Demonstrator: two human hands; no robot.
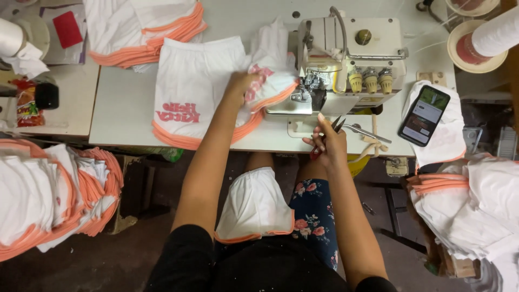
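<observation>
At the far left of the frame a stack of white garments with orange trim [48, 200] sat heaped within easy reach, and a second pile [146, 30] lay at the upper left of the white sewing table [121, 108]. Just right of that, a white garment with red lettering [189, 92] lay spread flat on the table, its orange hem toward the person. The left hand [240, 85] pressed down on a bunched white piece [270, 81], fingers closed over the fabric, apparently steadying it where it ran into the overlock sewing machine [346, 59]. Lower centre, another trimmed garment [254, 208] was draped over the person's lap. The right hand [327, 140] was curled around small thread snips [336, 125], blades pointing up toward the machine, seemingly kept ready near the seam. Further right, a smartphone [424, 114] rested on folded white cloth, and more garments [476, 205] were piled at the lower right.
</observation>
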